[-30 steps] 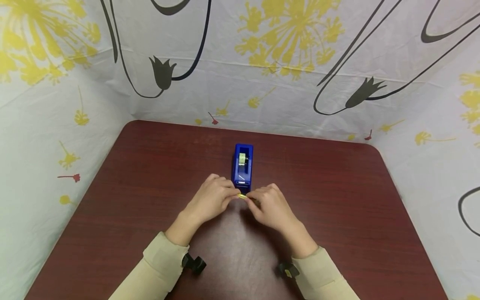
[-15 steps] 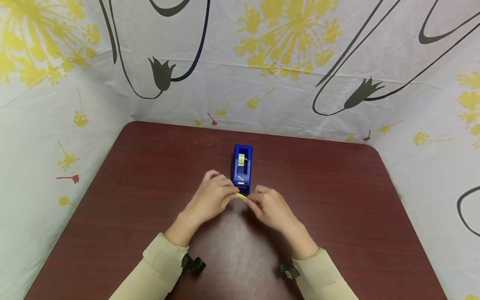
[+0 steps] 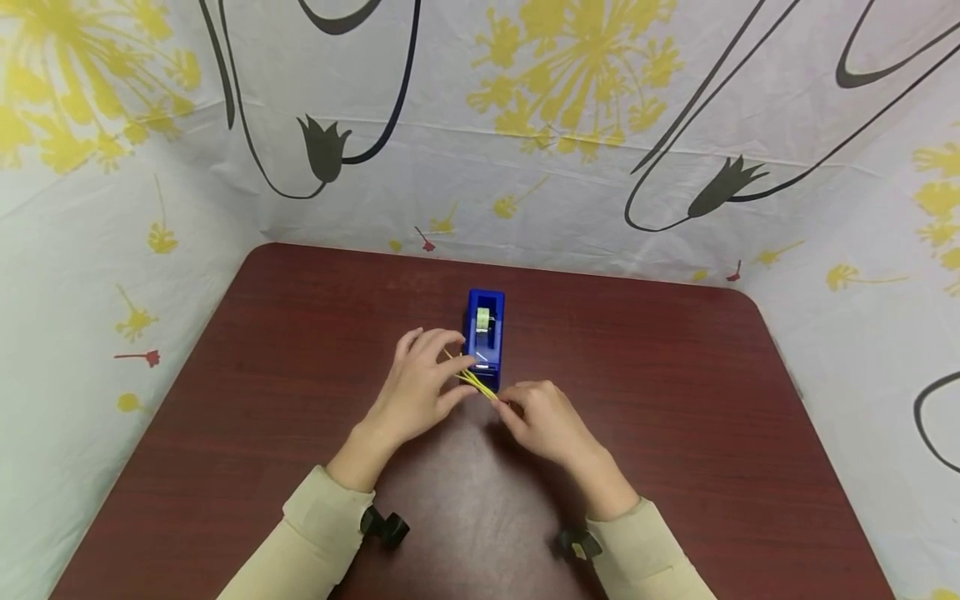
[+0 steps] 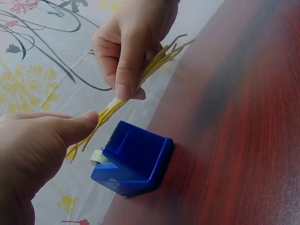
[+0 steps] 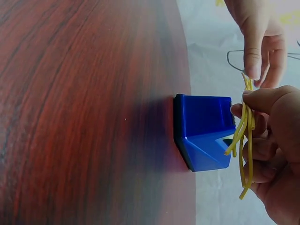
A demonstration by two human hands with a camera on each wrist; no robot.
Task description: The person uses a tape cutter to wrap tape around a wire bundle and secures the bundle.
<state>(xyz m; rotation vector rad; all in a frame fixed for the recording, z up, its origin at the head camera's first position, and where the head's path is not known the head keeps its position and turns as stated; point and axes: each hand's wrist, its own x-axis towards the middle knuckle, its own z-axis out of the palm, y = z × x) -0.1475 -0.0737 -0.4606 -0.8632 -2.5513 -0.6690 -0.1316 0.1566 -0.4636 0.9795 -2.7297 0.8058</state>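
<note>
My right hand (image 3: pixel 546 421) pinches a bundle of thin yellow strands (image 3: pixel 477 382) between thumb and fingers; their exact kind is unclear. In the right wrist view the loose strand ends (image 5: pixel 248 159) hang past the fingers. My left hand (image 3: pixel 411 387) has its thumb and fingers spread apart around the other end of the bundle. From the left wrist view, that hand's thumb (image 4: pixel 79 126) lies against or just beside the strands. Right behind the bundle stands a blue tape dispenser (image 3: pixel 486 333) with a small roll of tape (image 3: pixel 483 319) in it.
The dark red-brown table (image 3: pixel 637 358) extends on both sides of the hands. A white cloth (image 3: pixel 450 183) with floral prints hangs around its back and sides. A small black device (image 3: pixel 385 527) sits at the left cuff, another (image 3: pixel 579 543) at the right.
My left hand has loosened its pinch, its fingers spreading and shifting slightly up and left, exposing more of the yellow strands. The right hand keeps its pinch, having moved down slightly.
</note>
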